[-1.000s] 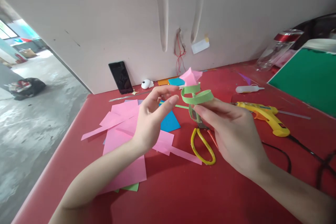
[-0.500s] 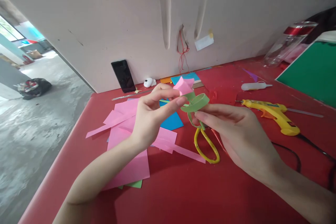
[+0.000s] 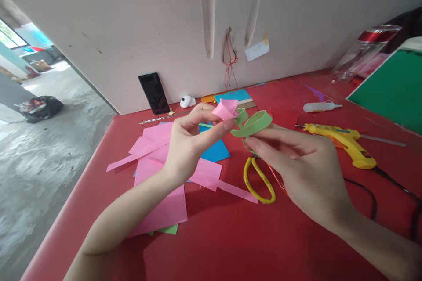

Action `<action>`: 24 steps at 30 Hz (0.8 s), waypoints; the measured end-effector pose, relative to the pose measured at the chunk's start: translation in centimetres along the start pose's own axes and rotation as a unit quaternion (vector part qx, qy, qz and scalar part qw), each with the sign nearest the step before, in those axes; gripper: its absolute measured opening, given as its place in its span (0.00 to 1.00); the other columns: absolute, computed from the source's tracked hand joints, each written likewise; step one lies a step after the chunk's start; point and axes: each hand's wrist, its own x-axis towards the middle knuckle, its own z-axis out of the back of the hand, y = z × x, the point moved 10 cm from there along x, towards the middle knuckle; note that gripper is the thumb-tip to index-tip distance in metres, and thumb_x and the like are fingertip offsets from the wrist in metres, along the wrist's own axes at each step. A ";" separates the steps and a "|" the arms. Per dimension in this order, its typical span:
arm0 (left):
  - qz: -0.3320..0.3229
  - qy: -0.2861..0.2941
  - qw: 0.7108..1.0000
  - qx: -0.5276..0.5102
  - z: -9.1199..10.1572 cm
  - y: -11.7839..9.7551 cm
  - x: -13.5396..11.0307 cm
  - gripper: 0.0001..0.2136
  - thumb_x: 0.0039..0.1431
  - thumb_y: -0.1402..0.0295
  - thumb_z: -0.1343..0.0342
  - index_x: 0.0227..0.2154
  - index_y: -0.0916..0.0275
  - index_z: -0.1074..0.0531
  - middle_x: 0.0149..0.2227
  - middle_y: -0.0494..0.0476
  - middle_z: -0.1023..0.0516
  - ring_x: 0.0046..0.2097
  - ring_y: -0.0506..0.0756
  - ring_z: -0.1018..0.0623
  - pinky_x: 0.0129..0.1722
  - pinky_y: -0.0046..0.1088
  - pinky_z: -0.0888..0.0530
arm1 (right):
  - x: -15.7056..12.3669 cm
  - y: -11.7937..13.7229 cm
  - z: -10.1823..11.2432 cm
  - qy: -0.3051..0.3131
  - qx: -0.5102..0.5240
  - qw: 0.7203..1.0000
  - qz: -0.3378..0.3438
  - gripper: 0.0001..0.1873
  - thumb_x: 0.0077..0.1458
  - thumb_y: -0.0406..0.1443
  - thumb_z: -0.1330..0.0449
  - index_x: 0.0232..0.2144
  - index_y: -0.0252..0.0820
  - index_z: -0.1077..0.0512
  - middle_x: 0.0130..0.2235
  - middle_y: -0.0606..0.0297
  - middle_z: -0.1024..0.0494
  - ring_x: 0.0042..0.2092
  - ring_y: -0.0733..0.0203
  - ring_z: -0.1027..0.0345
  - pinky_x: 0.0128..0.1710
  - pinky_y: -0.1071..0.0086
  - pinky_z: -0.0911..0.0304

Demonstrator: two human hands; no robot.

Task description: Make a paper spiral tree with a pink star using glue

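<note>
- Pinching a pink star (image 3: 225, 110), left hand (image 3: 185, 147) is apparently positioning it.
- Right hand (image 3: 306, 167) is gripping the green strip (image 3: 244, 132).
- Next move is likely demanding steadiness.

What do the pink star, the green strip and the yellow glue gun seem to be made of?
Pink star: probably matte paper, judging by its creased, folded faces.
Green strip: likely matte paper or thin card; it curls as a flat, thin-edged band.
Yellow glue gun: apparently hard plastic, with a rounded, moulded-looking, evenly coloured body.
</note>
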 end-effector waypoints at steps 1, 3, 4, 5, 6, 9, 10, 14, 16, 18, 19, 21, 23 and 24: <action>0.000 -0.003 1.000 0.006 0.0 0.0 0.0 0.06 0.50 0.63 0.33 0.22 0.56 0.21 0.28 0.49 0.25 0.36 0.51 0.27 0.43 0.30 0.29 | 0.0 0.4 0.1 -0.007 -0.020 1.000 0.016 0.04 0.50 0.40 0.35 0.29 0.51 0.19 0.25 0.69 0.24 0.29 0.64 0.33 0.26 0.69 0.41; -0.009 -0.012 1.000 0.014 0.2 -0.1 0.0 0.07 0.51 0.64 0.34 0.21 0.56 0.22 0.29 0.49 0.24 0.37 0.51 0.26 0.43 0.30 0.29 | -0.1 0.9 0.2 -0.012 -0.034 0.999 0.039 0.03 0.50 0.38 0.35 0.28 0.50 0.19 0.24 0.69 0.25 0.27 0.65 0.36 0.25 0.69 0.42; -0.017 -0.017 1.000 0.016 0.3 -0.3 0.0 0.07 0.51 0.64 0.34 0.21 0.56 0.22 0.29 0.49 0.23 0.38 0.51 0.26 0.44 0.30 0.29 | -0.1 1.0 0.2 -0.015 -0.033 0.998 0.048 0.02 0.49 0.38 0.34 0.28 0.50 0.20 0.23 0.69 0.25 0.26 0.65 0.37 0.24 0.68 0.42; -0.025 -0.022 0.999 0.016 0.4 -0.4 0.1 0.06 0.52 0.64 0.34 0.22 0.55 0.22 0.30 0.49 0.23 0.38 0.51 0.26 0.44 0.30 0.29 | -0.1 1.1 0.3 -0.019 -0.030 0.998 0.054 0.02 0.49 0.38 0.34 0.28 0.50 0.21 0.24 0.69 0.25 0.26 0.65 0.38 0.24 0.68 0.42; -0.031 -0.026 0.999 0.015 0.5 -0.5 0.1 0.06 0.52 0.64 0.34 0.22 0.55 0.22 0.29 0.49 0.23 0.38 0.51 0.26 0.44 0.30 0.29 | 0.0 1.1 0.4 -0.022 -0.029 0.998 0.057 0.02 0.49 0.39 0.33 0.27 0.49 0.21 0.24 0.69 0.25 0.26 0.65 0.38 0.23 0.68 0.42; -0.041 -0.036 0.998 0.013 0.9 -0.6 0.3 0.07 0.52 0.65 0.35 0.21 0.55 0.22 0.29 0.49 0.24 0.37 0.51 0.26 0.44 0.30 0.29 | 0.4 1.2 0.7 -0.040 -0.031 0.996 0.079 0.05 0.50 0.39 0.34 0.26 0.47 0.25 0.25 0.69 0.26 0.26 0.66 0.40 0.22 0.68 0.45; -0.040 -0.038 0.998 0.017 0.9 -0.6 0.3 0.07 0.52 0.65 0.35 0.21 0.55 0.22 0.29 0.49 0.24 0.37 0.50 0.27 0.44 0.30 0.28 | 0.4 1.7 1.0 -0.055 -0.036 0.992 0.104 0.06 0.52 0.39 0.34 0.25 0.47 0.27 0.25 0.69 0.27 0.26 0.66 0.40 0.23 0.68 0.45; -0.022 -0.028 0.999 0.038 0.3 -0.4 0.1 0.05 0.50 0.68 0.34 0.21 0.56 0.21 0.27 0.48 0.24 0.35 0.50 0.27 0.40 0.29 0.29 | -0.5 4.8 2.4 -0.120 -0.065 0.957 0.256 0.07 0.52 0.31 0.35 0.26 0.45 0.30 0.28 0.69 0.30 0.31 0.67 0.38 0.29 0.67 0.43; -0.009 -0.010 0.999 0.048 -0.4 -0.2 -0.1 0.06 0.49 0.70 0.34 0.20 0.57 0.22 0.26 0.49 0.26 0.35 0.50 0.27 0.39 0.29 0.29 | -0.9 5.8 2.1 -0.100 -0.091 0.946 0.296 0.07 0.51 0.29 0.35 0.30 0.45 0.28 0.33 0.68 0.29 0.36 0.66 0.34 0.33 0.66 0.39; 0.006 0.010 0.998 0.057 -1.1 0.0 -0.4 0.06 0.48 0.71 0.34 0.19 0.57 0.23 0.25 0.49 0.27 0.33 0.50 0.28 0.37 0.29 0.30 | -0.9 6.0 1.5 -0.063 -0.119 0.947 0.291 0.07 0.52 0.30 0.35 0.33 0.46 0.27 0.36 0.66 0.29 0.41 0.64 0.32 0.39 0.65 0.36; 0.016 0.019 0.998 0.060 -1.3 0.2 -0.5 0.06 0.48 0.70 0.33 0.19 0.57 0.22 0.25 0.49 0.28 0.32 0.50 0.29 0.36 0.29 0.30 | -0.8 5.9 1.3 -0.050 -0.127 0.951 0.278 0.06 0.53 0.31 0.36 0.33 0.46 0.27 0.37 0.66 0.29 0.42 0.63 0.32 0.40 0.64 0.36; 0.030 0.037 0.997 0.057 -1.6 0.6 -0.6 0.06 0.49 0.69 0.34 0.20 0.57 0.22 0.26 0.50 0.28 0.32 0.50 0.29 0.37 0.30 0.30 | -0.6 5.5 1.1 -0.034 -0.129 0.958 0.253 0.05 0.54 0.32 0.36 0.34 0.47 0.26 0.36 0.65 0.29 0.42 0.63 0.32 0.39 0.64 0.35; 0.032 0.052 0.997 0.045 -1.9 0.8 -0.7 0.05 0.50 0.69 0.34 0.21 0.55 0.21 0.26 0.50 0.27 0.33 0.50 0.29 0.36 0.29 0.29 | -0.4 5.3 1.1 -0.025 -0.120 0.962 0.242 0.05 0.54 0.32 0.36 0.33 0.48 0.26 0.36 0.66 0.29 0.42 0.63 0.32 0.36 0.66 0.36; 0.031 0.056 0.997 0.038 -1.9 0.8 -0.6 0.05 0.49 0.69 0.33 0.21 0.55 0.20 0.26 0.50 0.27 0.33 0.50 0.28 0.35 0.28 0.30 | -0.3 5.3 1.2 -0.021 -0.116 0.963 0.243 0.06 0.54 0.32 0.36 0.34 0.48 0.25 0.36 0.66 0.28 0.42 0.64 0.32 0.35 0.66 0.36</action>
